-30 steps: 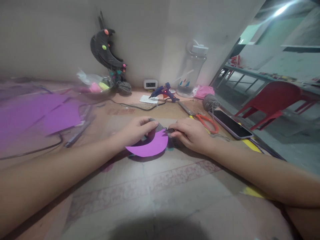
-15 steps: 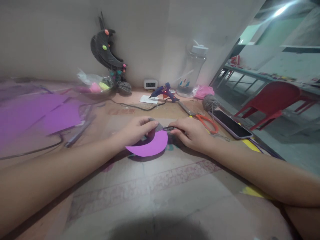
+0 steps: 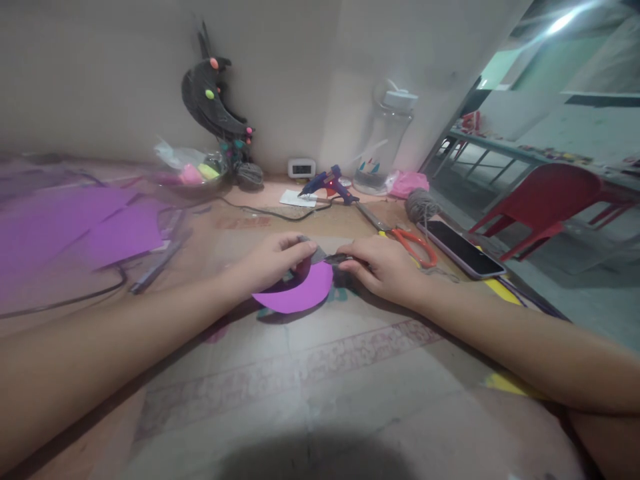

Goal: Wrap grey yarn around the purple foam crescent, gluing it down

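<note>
A purple paper crescent (image 3: 295, 297) is held up slightly off the table in front of me, with its curved edge towards me. Its upper end shows a grey covering (image 3: 319, 255) that looks like wound yarn. My left hand (image 3: 290, 257) pinches that covered end between thumb and fingers. Just to the right, my right hand (image 3: 377, 263) is closed, with thumb and forefinger pressed on a dark grey strand (image 3: 337, 259), seemingly yarn, that reaches the crescent's grey end. What lies inside the right fingers is hidden.
Behind my hands, a blue glue gun (image 3: 327, 185) rests near a small clock (image 3: 302, 168) and a clear bottle (image 3: 385, 143). Orange-handled scissors (image 3: 415, 247), a grey yarn ball (image 3: 421, 205) and a phone (image 3: 463, 248) lie right. Purple sheets (image 3: 75, 227) cover the left side.
The purple crescent has turned slightly, its right edge shifting a little left. The dark strand at my right fingertips has changed shape slightly. Both hands keep their grip.
</note>
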Demonstrator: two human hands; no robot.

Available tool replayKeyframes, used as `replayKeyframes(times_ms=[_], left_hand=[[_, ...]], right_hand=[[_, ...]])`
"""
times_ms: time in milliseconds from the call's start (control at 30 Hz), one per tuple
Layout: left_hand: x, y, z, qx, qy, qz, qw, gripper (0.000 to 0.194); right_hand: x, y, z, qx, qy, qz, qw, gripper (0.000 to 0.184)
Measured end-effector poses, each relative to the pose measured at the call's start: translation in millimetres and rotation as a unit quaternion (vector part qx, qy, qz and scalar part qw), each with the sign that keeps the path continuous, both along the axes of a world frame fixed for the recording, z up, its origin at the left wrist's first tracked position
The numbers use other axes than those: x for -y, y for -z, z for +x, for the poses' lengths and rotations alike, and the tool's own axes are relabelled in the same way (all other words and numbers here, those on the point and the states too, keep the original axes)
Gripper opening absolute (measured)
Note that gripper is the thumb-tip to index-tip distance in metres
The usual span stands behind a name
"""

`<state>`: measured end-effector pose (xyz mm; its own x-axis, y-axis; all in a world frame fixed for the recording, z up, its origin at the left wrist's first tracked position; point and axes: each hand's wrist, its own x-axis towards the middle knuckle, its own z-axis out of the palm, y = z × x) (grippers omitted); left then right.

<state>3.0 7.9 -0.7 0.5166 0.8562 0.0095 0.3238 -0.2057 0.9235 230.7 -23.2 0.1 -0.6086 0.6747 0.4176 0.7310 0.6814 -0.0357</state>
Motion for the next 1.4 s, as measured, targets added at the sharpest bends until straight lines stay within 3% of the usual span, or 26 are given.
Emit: replayKeyframes(times_ms=[767, 1400], left_hand=[[-1.4, 2.5, -1.9, 0.005, 0.01, -0.005, 1.0, 0.034], [-0.2, 0.2, 0.3, 0.008, 0.01, 0.002, 1.0, 0.033]], right_hand=[[-1.9, 3.1, 1.7, -0.019, -0.018, 0.017, 1.0, 0.037], [-0.2, 1.5, 0.8, -0.006, -0.02, -0.013, 1.0, 0.033]])
